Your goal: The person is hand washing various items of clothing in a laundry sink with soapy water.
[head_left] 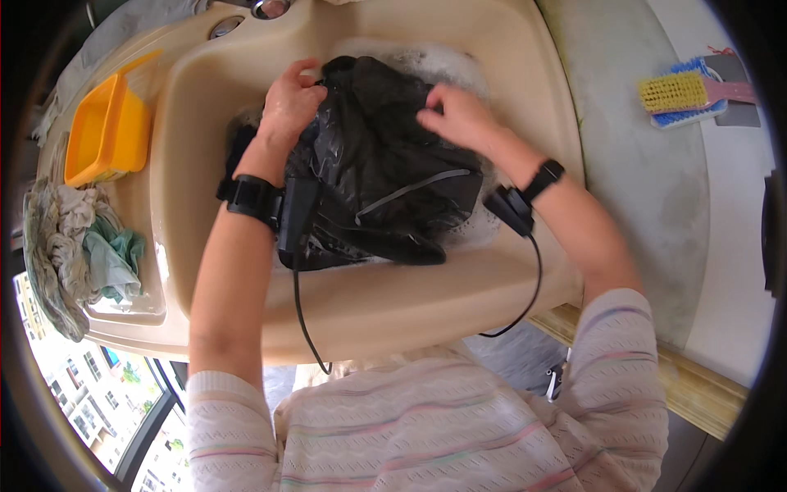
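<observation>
A wet black garment (361, 148) with a thin grey strip across it lies bunched in the beige sink (525, 74), among white suds (455, 66). At its upper left edge my left hand (288, 105) has curled fingers pinching the cloth. My right hand (461, 116) grips the upper right part, thumb and fingers bent toward each other. Fabric and suds partly hide the fingertips. Both wrists wear black straps with small black boxes and cables; the left box hangs over the garment.
Left of the basin sit a yellow-orange plastic container (106, 135) and crumpled grey and green cloths (82, 242). A yellow-bristled brush (676, 92) with a pink handle rests on a blue-and-white brush at the far right. Metal tap fittings (269, 8) stand at the back.
</observation>
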`<act>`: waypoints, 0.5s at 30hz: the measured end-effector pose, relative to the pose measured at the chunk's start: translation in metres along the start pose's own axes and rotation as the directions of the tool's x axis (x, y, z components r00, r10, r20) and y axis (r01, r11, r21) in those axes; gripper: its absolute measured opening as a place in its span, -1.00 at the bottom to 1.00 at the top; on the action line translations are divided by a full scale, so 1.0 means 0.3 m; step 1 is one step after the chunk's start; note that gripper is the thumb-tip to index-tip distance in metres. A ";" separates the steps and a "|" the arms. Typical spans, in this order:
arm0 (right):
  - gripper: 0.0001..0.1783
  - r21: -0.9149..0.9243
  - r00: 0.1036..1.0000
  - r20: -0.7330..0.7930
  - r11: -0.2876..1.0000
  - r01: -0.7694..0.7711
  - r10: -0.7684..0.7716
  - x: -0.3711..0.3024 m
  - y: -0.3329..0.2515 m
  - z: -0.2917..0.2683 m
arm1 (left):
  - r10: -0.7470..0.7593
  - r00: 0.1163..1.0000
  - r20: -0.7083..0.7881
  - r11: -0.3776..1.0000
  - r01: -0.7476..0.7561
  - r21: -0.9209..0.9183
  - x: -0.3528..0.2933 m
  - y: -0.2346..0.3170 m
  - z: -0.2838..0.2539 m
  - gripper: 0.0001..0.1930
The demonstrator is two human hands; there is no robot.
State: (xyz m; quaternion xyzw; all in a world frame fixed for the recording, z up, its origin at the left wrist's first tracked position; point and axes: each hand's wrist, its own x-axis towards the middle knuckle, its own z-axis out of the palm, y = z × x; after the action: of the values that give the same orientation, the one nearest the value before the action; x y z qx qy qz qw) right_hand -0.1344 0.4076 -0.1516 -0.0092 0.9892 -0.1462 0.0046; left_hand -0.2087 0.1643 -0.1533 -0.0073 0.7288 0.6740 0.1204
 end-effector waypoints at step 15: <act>-0.74 -0.063 0.451 0.884 0.927 0.370 -0.120 -0.264 -0.118 0.147 | -0.488 0.616 0.619 -0.024 -0.718 0.696 -0.171 -0.098 -0.106 -0.33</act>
State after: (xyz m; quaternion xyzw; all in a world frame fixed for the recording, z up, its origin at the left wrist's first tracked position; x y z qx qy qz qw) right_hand -0.0541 0.3625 -0.1832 -0.2257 0.8481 0.0034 0.4793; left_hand -0.1590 0.1224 -0.1707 0.4439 0.8303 -0.1272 0.3120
